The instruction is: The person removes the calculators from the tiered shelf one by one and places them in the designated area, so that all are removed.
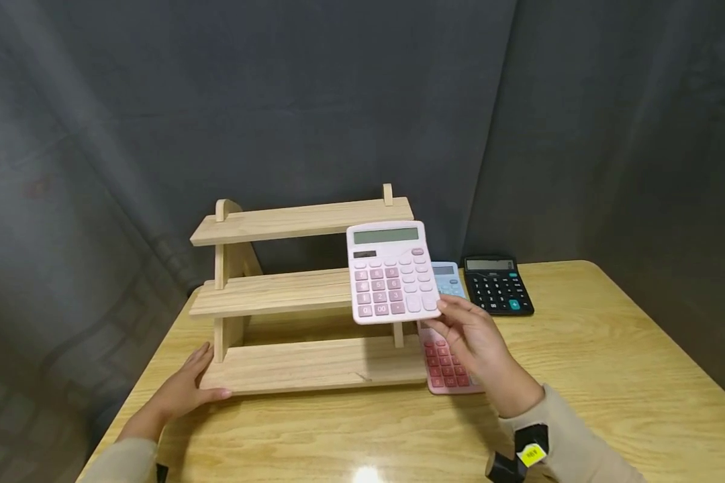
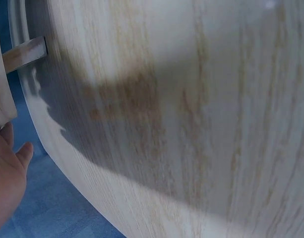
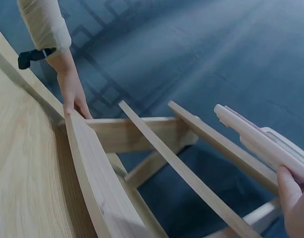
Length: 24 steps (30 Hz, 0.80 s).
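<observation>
In the head view my right hand [image 1: 474, 342] pinches a pale pink calculator [image 1: 393, 268] by its lower right corner, holding it up in front of the right end of a three-tier wooden shelf [image 1: 314, 369]. The right wrist view shows this calculator [image 3: 261, 141] edge-on, with the thumb on its side. My left hand [image 1: 184, 386] rests on the left end of the shelf's bottom board, thumb along the front edge and fingers behind. Only part of the left hand [image 2: 8, 173] appears in the left wrist view.
Right of the shelf a darker pink calculator [image 1: 444, 365] lies partly covered by my right hand. Behind it lies a blue calculator [image 1: 450, 278], mostly hidden. A black calculator [image 1: 498, 285] lies at the table's back. A grey curtain [image 1: 314, 100] hangs behind the wooden table [image 1: 610, 362].
</observation>
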Each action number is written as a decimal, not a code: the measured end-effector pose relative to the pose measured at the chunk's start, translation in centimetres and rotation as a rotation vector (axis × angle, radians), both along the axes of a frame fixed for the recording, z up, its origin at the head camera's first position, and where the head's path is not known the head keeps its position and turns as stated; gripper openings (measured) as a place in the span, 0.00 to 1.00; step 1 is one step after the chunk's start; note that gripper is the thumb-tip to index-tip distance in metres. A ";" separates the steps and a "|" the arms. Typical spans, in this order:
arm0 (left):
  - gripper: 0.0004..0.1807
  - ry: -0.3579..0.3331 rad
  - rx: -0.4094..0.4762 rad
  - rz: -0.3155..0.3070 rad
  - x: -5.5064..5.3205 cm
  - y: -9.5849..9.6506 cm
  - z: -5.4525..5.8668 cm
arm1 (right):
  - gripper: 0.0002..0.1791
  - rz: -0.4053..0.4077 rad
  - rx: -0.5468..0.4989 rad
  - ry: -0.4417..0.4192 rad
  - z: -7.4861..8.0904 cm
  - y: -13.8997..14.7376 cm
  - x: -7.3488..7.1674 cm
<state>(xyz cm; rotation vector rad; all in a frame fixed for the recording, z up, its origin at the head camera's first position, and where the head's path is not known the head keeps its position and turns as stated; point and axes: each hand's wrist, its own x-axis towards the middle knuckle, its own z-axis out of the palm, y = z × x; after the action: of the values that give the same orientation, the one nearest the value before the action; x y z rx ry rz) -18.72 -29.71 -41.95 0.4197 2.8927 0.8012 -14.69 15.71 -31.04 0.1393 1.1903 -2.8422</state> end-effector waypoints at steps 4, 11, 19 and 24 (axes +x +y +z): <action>0.55 -0.009 0.005 0.004 -0.1 0.1 -0.1 | 0.12 -0.004 -0.029 0.015 -0.6 1.5 0.2; 0.55 0.002 -0.017 0.011 -0.1 0.0 -0.3 | 0.11 -0.007 -0.088 0.012 -2.4 4.1 1.0; 0.55 0.011 -0.033 0.019 -0.3 0.0 -0.2 | 0.13 -0.012 -0.110 0.093 -4.8 7.1 1.8; 0.55 0.011 -0.030 0.021 -0.4 -0.2 -0.4 | 0.13 -0.022 -0.146 0.135 -7.6 9.7 1.3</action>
<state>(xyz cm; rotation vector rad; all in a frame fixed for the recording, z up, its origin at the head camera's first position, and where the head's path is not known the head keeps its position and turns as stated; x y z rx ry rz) -19.08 -29.94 -42.32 0.3921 2.9198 0.7591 -13.36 25.44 -38.68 -0.0473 1.0020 -2.9864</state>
